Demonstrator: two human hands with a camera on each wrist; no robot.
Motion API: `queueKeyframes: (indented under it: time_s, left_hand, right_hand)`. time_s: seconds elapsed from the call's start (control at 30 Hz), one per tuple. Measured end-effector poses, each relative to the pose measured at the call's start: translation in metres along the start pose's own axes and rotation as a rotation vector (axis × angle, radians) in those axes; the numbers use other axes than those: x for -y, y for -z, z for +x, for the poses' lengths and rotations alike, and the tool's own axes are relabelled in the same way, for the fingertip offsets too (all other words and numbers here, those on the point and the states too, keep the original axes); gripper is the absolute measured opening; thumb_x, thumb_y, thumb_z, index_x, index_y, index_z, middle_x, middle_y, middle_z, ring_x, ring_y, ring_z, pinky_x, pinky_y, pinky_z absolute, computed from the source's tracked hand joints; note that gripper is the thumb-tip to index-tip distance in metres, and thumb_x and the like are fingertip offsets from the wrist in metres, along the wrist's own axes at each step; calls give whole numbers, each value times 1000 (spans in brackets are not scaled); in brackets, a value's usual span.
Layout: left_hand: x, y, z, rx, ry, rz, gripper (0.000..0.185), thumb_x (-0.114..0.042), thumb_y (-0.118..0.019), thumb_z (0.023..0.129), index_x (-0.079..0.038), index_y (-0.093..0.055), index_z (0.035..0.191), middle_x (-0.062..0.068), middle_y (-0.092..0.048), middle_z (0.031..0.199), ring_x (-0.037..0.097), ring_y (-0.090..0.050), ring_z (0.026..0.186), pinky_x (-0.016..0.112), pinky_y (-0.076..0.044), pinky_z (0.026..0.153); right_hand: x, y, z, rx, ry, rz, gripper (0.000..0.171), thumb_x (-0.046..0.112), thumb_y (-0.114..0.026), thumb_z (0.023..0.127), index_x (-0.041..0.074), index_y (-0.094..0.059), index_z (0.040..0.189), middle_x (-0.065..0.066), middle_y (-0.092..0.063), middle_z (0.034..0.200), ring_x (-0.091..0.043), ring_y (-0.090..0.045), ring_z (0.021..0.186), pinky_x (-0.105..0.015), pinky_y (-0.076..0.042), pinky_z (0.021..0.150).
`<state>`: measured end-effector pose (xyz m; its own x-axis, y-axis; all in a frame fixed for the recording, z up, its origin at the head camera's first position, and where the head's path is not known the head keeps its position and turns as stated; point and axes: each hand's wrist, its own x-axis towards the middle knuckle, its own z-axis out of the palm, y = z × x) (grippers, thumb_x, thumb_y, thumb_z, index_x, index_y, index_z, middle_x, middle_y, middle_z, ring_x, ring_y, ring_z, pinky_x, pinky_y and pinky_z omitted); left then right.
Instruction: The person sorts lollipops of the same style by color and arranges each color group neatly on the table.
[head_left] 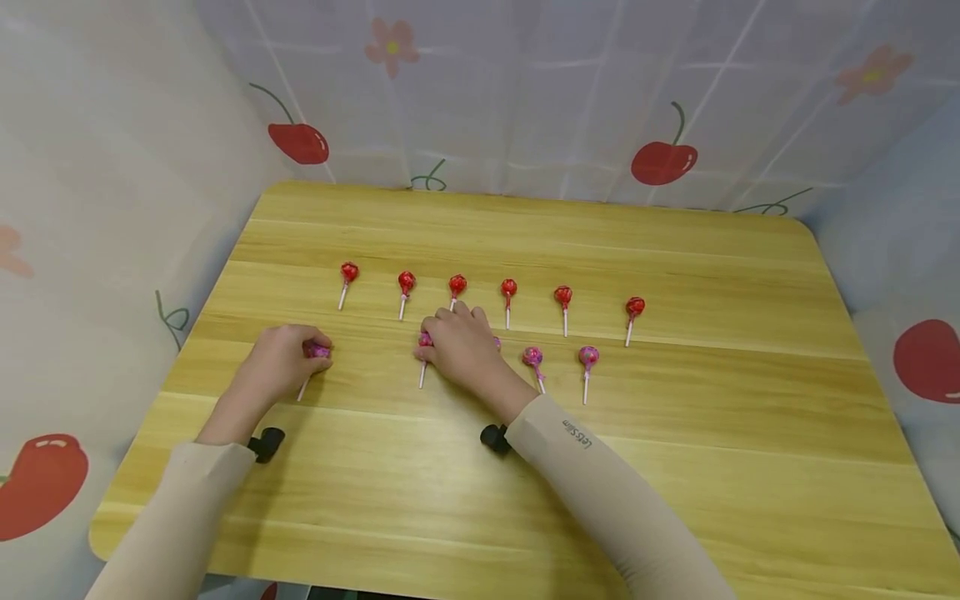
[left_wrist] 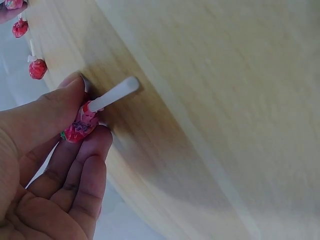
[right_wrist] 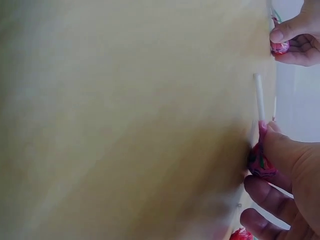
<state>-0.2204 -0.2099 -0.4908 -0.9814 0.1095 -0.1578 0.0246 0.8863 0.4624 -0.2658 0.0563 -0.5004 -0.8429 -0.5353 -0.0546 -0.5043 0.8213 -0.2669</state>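
Observation:
My left hand [head_left: 279, 362] pinches a purple-pink wrapped lollipop [head_left: 318, 352] by its head between thumb and fingers, near the table's left side. In the left wrist view that lollipop's [left_wrist: 82, 125] white stick points away from the palm. Further right, my right hand [head_left: 465, 350] holds another purple-pink lollipop [head_left: 425, 340], its stick toward the table's front edge. The right wrist view shows the thumb and a finger on this lollipop [right_wrist: 261, 162]. Beside the right hand lie two more purple lollipops, one [head_left: 532, 358] nearer and one [head_left: 588, 356] farther right. Another purple head [head_left: 497, 342] is mostly hidden behind the hand.
Behind the hands, several red lollipops form a row, from the leftmost one [head_left: 349, 272] to the rightmost one [head_left: 635, 307]. They lie on a wooden table [head_left: 712, 467] with rounded corners. A cherry-print curtain [head_left: 510, 100] surrounds its back and sides.

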Motion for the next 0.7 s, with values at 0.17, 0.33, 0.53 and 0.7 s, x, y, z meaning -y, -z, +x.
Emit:
queueKeyframes:
  time_s: [0.17,0.33,0.53,0.7]
  left_hand:
    - [-3,1,-1,10,8,4,22,-11,-73,89,1,-72,107,15,-73,95,22,-65,81,38,-55,71]
    - [-2,1,-1,12,12,3,21,-11,-74,89,1,-72,107,14,-73,95,22,-65,81,37,-54,71]
    - [-1,0,0,9,9,7,21,-11,-74,89,0,-73,106,14,-73,95,22,-65,81,38,-55,71]
    - [-2,0,0,2,6,13,20,-11,-74,89,0,-73,105,15,-73,96,23,-66,83,40,-55,74]
  right_hand:
    - [3,6,1,24,17,20,25,47,-64,94,23,-60,85,8,-55,85,-18,-47,87,-35,-31,78]
    - [20,17,0,44,40,55,24,48,-63,94,25,-60,89,10,-57,86,-17,-48,87,-37,-34,83]
    - [41,16,-1,55,83,52,26,50,-62,94,26,-58,86,12,-57,84,-15,-50,85,-35,-35,79]
    - [48,5,0,64,92,32,25,51,-62,94,27,-61,90,12,-59,87,-14,-51,85,-32,-34,76]
